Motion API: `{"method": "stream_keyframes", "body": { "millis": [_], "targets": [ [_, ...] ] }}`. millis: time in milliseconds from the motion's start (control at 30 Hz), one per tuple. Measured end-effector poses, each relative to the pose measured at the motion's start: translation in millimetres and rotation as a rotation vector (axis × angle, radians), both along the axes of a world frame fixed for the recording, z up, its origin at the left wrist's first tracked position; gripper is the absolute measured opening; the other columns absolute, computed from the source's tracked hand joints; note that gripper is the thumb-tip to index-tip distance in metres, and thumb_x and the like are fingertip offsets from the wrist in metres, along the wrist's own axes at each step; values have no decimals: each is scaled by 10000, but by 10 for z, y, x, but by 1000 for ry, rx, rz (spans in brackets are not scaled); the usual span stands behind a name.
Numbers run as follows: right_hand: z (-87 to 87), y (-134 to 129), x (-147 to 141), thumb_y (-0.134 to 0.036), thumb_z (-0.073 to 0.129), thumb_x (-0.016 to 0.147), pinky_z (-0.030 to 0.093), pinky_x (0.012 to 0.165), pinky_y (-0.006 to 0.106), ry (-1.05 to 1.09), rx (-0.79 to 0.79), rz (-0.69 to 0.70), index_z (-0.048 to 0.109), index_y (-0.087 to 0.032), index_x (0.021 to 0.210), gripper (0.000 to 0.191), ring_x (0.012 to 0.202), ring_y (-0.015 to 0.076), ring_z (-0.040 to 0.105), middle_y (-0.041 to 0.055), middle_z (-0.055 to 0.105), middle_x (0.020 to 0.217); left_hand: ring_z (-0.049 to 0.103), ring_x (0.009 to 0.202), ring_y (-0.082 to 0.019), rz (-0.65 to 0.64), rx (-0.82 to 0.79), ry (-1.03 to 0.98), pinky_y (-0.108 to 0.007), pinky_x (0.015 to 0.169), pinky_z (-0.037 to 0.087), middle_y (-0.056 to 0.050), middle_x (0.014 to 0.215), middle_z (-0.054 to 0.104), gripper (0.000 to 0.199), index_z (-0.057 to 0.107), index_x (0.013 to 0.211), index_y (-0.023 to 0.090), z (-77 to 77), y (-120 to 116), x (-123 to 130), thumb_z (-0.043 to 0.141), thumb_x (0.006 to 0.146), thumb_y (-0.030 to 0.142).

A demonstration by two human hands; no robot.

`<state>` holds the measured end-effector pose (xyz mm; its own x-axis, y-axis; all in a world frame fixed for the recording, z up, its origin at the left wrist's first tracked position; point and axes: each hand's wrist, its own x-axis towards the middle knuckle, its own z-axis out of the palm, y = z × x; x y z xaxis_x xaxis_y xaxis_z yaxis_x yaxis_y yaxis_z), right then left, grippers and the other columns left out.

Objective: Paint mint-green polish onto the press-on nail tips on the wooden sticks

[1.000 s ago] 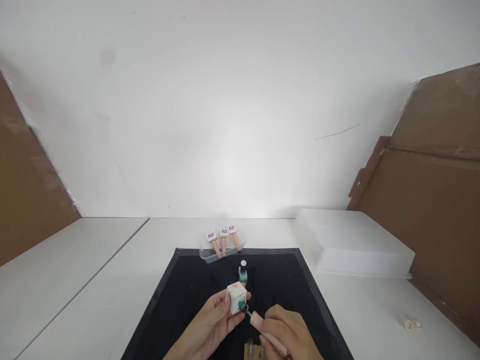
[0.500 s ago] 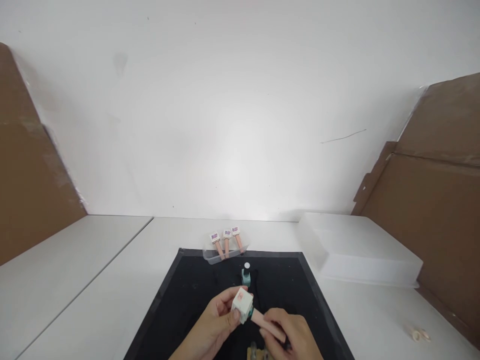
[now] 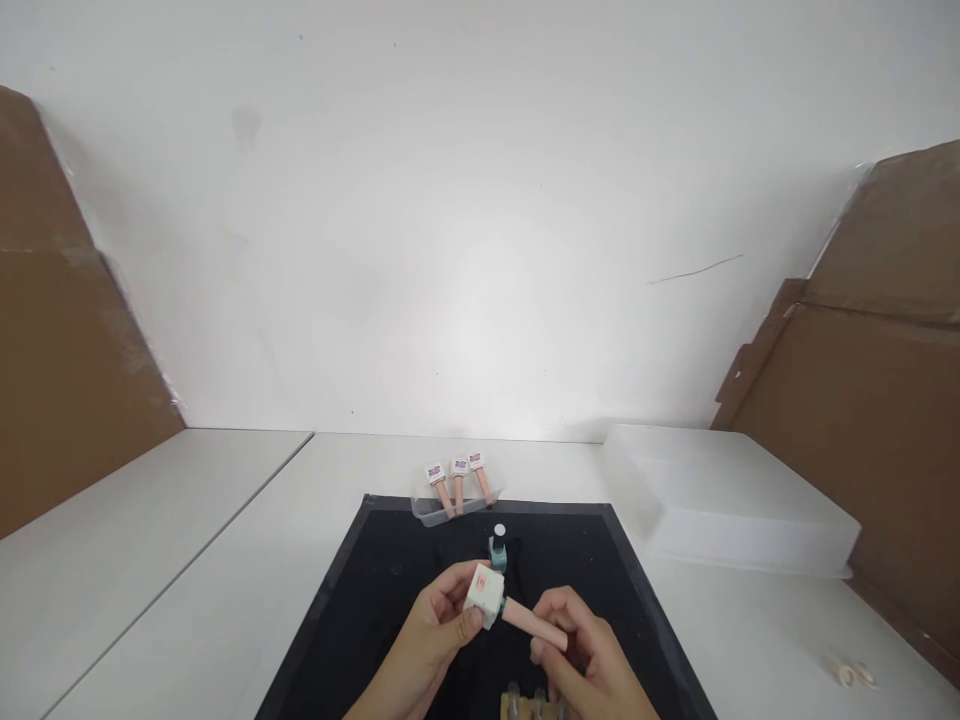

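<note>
My left hand (image 3: 439, 630) is closed on a nail polish bottle with a square white body (image 3: 484, 592) and a long pink cap (image 3: 536, 625). The bottle is tilted, its cap pointing right and toward me, with a teal band at the neck. My right hand (image 3: 581, 655) is around the cap's free end with thumb and forefinger apart; whether a fingertip touches it is hard to tell. Just beyond the hands, a teal bottle with a black and white top (image 3: 498, 550) stands on the black mat (image 3: 390, 580).
A clear plastic tray (image 3: 429, 518) at the mat's far edge holds three pink-capped white bottles (image 3: 459, 480). A yellowish holder (image 3: 517, 706) with clear pieces is at the bottom edge. A white box (image 3: 739, 500) and small beige rings (image 3: 851, 673) lie right. Cardboard panels (image 3: 877, 400) flank the table.
My right hand's fingers have loosened around the pink cap and spread apart. The bottle has turned slightly, its cap now lying flatter. My left hand keeps its hold; the view has shifted slightly.
</note>
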<state>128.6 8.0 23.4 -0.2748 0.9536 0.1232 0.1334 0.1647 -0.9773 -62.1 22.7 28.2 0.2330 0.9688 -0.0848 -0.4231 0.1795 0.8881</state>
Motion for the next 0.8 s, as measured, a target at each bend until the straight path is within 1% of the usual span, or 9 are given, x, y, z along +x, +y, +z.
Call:
{"method": "stream_keyframes", "body": {
  "millis": [133, 233, 333, 400, 467, 533, 633, 700, 800],
  "targets": [
    [14, 15, 9, -532, 438, 860, 337, 429, 213, -35, -32, 43, 561, -172, 936, 388, 435, 102, 441, -11, 522, 598, 555, 948, -206, -2, -4, 8, -288, 860, 387, -60, 951, 663, 521, 690, 999, 218, -37, 19, -5, 817, 534, 418],
    [29, 22, 25, -482, 562, 804, 333, 453, 213, -40, 40, -33, 529, -188, 1026, 370, 475, 107, 427, -34, 474, 622, 558, 975, -230, 10, -12, 11, -313, 880, 390, -66, 944, 661, 536, 689, 1000, 220, -119, 41, 3, 814, 527, 438],
    [50, 18, 38, -433, 545, 828, 322, 452, 206, -81, 25, 2, 533, -192, 889, 248, 471, 103, 414, -47, 438, 591, 559, 992, -239, 11, -20, 14, -327, 898, 389, -74, 951, 663, 534, 686, 1006, 218, -171, 58, 10, 809, 535, 440],
    [59, 16, 47, -420, 452, 883, 331, 448, 209, -141, 16, 39, 556, -182, 880, 260, 462, 111, 445, -31, 477, 574, 565, 984, -238, 13, -18, 3, -328, 901, 391, -77, 941, 667, 533, 687, 1002, 212, -171, 63, 13, 811, 535, 436],
    [60, 18, 53, -385, 427, 896, 353, 469, 217, -220, 85, 19, 575, -175, 962, 265, 491, 129, 496, -8, 532, 601, 573, 971, -231, 11, -21, -16, -322, 894, 398, -80, 943, 670, 524, 686, 1006, 208, -151, 62, 19, 809, 545, 426],
    [55, 18, 56, -331, 506, 848, 367, 488, 218, -289, 181, -30, 537, -172, 1076, 279, 516, 136, 518, 5, 567, 664, 582, 937, -216, 5, -24, -29, -306, 867, 411, -78, 938, 671, 513, 688, 1004, 206, -123, 54, 29, 808, 552, 418],
    [53, 11, 63, -289, 493, 853, 372, 485, 212, -391, 269, -48, 568, -184, 972, 176, 522, 138, 530, 5, 582, 667, 587, 872, -186, 3, -27, -42, -276, 822, 422, -62, 914, 672, 504, 696, 983, 212, -89, 40, 53, 814, 541, 424],
    [47, 7, 75, -289, 431, 895, 385, 491, 208, -446, 323, -48, 591, -192, 915, 188, 527, 140, 550, 8, 602, 658, 585, 855, -171, 7, -29, -57, -259, 807, 420, -51, 896, 672, 494, 700, 971, 216, -83, 34, 69, 819, 536, 416],
    [11, 15, 106, -268, 502, 855, 409, 486, 192, -482, 424, -59, 534, -182, 1112, 274, 504, 126, 576, 21, 650, 749, 586, 844, -164, 3, -32, -75, -248, 791, 418, -48, 871, 671, 472, 703, 957, 215, -100, 35, 83, 821, 540, 403]
  ]
}}
